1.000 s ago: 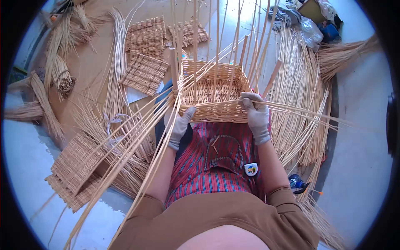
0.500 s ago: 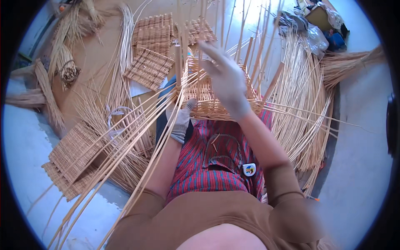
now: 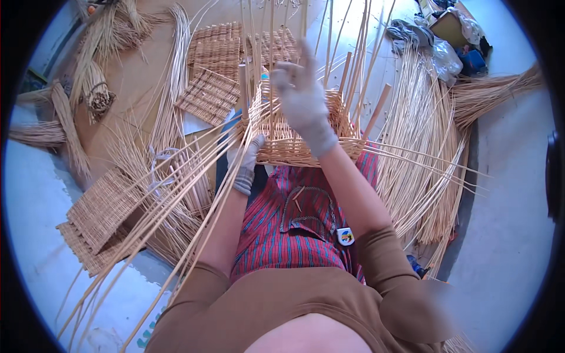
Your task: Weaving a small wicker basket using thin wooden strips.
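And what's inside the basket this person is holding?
Inside the basket, parts of its woven base and walls show; I can make out no separate object resting there. The right hand covers the middle, so what lies behind it is hidden.

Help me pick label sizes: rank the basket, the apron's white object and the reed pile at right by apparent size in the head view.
1. Reed pile
2. Basket, partly hidden
3. White object, clearly smallest

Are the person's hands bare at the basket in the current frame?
No, the left hand at the basket's near left corner and the raised right hand both wear pale gloves.
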Available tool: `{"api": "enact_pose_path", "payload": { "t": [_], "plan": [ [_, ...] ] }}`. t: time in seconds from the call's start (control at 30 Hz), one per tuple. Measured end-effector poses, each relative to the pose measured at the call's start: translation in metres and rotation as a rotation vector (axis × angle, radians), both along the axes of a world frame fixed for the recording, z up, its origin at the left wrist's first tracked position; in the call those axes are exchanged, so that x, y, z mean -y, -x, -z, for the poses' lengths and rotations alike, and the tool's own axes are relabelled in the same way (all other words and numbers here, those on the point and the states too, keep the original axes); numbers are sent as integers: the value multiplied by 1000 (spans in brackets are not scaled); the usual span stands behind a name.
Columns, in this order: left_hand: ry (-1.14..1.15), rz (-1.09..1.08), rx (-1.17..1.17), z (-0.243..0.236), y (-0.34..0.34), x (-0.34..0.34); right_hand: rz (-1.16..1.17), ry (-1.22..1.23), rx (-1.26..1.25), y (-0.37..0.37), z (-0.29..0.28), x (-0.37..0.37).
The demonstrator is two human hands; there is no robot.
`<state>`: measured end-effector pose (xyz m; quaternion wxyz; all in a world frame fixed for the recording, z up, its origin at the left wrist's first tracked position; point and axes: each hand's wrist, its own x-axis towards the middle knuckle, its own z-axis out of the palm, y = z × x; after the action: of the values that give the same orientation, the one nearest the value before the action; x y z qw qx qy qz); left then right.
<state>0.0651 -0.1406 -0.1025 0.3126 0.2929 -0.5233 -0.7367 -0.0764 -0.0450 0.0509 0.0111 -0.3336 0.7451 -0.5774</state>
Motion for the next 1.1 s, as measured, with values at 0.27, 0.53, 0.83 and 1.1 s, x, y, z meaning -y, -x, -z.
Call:
{"api": "enact_pose_path", "payload": {
  "t": [0.27,0.53,0.83,1.1],
  "plan": [
    [40,14,-162,-1,-13,-9,331,521,678,-19,98,-132],
    [712,253,273,-60,19,-61,370,343,607,-19,82,-139],
    [554,436,472,-28,46,-42,62,17,-122,38,14,-66],
    [503,347,412,-69,72,-49,169,561,529,0,79,-183]
  ]
}}
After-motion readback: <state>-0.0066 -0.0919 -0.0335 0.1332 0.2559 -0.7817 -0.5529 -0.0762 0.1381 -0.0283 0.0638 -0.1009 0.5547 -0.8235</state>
